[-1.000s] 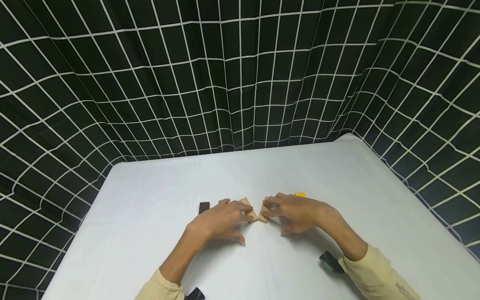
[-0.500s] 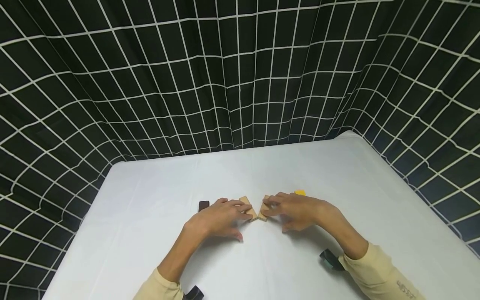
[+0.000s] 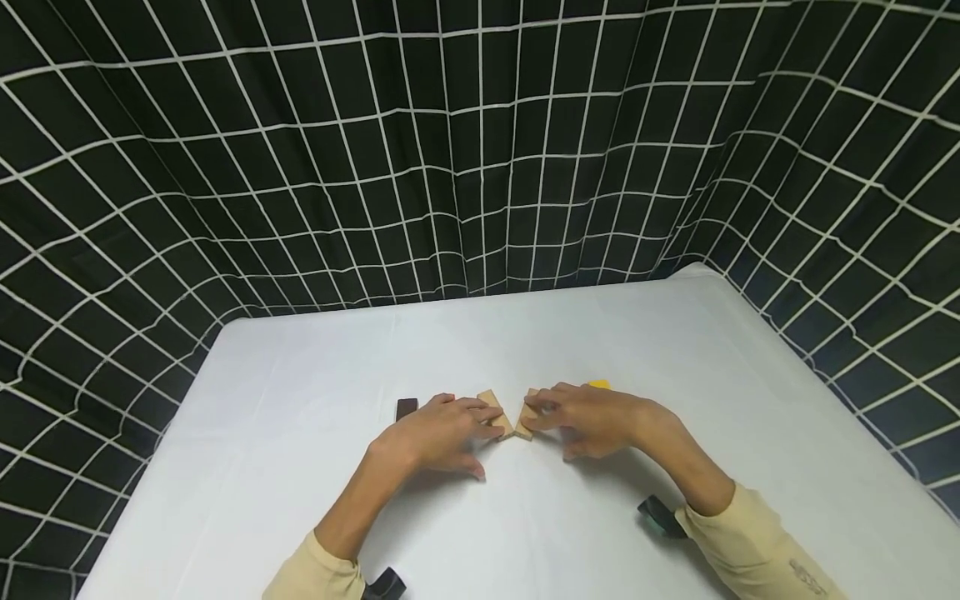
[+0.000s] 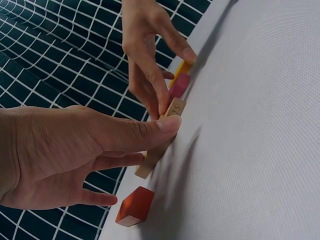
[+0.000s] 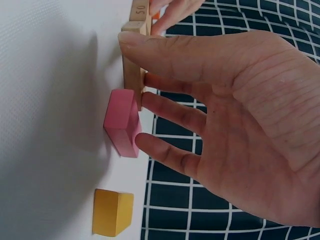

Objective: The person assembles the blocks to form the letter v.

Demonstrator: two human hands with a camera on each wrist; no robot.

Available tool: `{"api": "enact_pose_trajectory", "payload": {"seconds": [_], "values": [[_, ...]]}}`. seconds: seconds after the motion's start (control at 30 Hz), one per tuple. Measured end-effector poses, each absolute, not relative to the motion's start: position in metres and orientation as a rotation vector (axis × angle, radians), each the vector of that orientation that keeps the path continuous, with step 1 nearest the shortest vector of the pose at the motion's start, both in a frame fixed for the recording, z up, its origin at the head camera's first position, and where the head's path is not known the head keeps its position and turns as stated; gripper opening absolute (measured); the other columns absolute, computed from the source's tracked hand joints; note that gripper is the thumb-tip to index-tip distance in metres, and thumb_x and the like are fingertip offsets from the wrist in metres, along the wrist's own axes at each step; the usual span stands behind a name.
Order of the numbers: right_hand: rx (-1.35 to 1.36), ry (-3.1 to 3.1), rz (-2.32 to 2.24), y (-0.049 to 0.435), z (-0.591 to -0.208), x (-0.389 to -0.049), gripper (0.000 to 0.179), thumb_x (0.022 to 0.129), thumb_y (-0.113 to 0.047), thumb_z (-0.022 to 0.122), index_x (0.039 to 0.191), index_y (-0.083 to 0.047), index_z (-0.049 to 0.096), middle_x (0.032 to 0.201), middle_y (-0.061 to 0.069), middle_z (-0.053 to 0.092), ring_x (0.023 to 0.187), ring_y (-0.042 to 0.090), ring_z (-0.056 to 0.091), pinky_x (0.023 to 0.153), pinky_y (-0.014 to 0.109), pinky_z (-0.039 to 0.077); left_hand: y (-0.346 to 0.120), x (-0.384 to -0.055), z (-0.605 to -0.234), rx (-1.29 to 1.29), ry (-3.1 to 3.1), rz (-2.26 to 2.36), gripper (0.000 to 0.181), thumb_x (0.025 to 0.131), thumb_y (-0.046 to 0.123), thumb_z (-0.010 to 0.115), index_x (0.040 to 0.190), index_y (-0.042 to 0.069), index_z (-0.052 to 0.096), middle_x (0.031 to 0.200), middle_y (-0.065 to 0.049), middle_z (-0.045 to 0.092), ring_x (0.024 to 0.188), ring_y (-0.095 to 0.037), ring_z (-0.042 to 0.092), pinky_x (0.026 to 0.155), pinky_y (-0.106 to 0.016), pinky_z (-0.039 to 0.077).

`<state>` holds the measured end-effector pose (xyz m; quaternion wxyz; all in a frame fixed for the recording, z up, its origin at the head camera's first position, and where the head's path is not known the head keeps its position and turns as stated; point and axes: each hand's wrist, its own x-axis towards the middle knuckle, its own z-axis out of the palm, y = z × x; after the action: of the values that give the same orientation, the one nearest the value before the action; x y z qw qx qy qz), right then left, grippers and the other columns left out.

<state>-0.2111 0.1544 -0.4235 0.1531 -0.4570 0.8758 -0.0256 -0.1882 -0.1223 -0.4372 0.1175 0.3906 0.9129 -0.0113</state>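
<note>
Two light wooden blocks lie on the white cloth in a V, their near ends meeting. On the left wooden block (image 3: 487,399) rest the fingertips of my left hand (image 3: 438,440), its thumb held apart below. My right hand (image 3: 596,419) touches the right wooden block (image 3: 524,432) with its fingertips, palm arched over the cloth. In the left wrist view, a printed number shows on the end of the right block (image 4: 176,107). The right wrist view shows "50" on the end of the left block (image 5: 140,10). Fingers cover part of both blocks in the head view.
A pink block (image 5: 120,120) and a yellow block (image 5: 107,214) stand beside my right hand. Near my left hand are an orange block (image 4: 136,206) and a dark brown block (image 3: 407,407). A black curtain with a white grid (image 3: 480,150) surrounds the table (image 3: 315,358).
</note>
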Motion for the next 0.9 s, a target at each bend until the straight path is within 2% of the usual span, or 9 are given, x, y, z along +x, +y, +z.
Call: {"api": "enact_pose_trajectory", "payload": {"seconds": [0.43,0.7,0.9], "values": [[-1.200,2.489,-0.073,0.146,-0.427,-0.208,0.073,0.089,-0.021,0.084,0.154,-0.029,0.053,0.167,0.007,0.042,0.150,0.031,0.046,0.120,0.048,0.046,-0.127,-0.180,-0.441,1.135,2.690,-0.068,0.066,0.090,0.058,0.071,0.148,0.028,0.061,0.162,0.006,0.051,0.151,-0.017,0.047,0.121,-0.053,0.044],[-1.297,2.500,-0.025,0.149,-0.423,-0.207,0.073,0.087,-0.021,0.085,0.153,-0.027,0.055,0.160,0.008,0.049,0.139,0.029,0.054,0.112,0.046,0.053,-0.120,-0.179,-0.440,1.148,2.693,-0.071,0.071,0.087,0.061,0.072,0.148,0.027,0.060,0.161,0.005,0.052,0.151,-0.019,0.047,0.119,-0.055,0.045],[-1.273,2.517,-0.035,0.152,-0.423,-0.209,0.069,0.088,-0.022,0.084,0.152,-0.029,0.057,0.159,0.005,0.049,0.139,0.028,0.054,0.111,0.048,0.053,-0.115,-0.181,-0.435,1.132,2.687,-0.096,0.073,0.088,0.063,0.070,0.151,0.026,0.058,0.162,0.005,0.050,0.153,-0.020,0.045,0.118,-0.054,0.047]]}}
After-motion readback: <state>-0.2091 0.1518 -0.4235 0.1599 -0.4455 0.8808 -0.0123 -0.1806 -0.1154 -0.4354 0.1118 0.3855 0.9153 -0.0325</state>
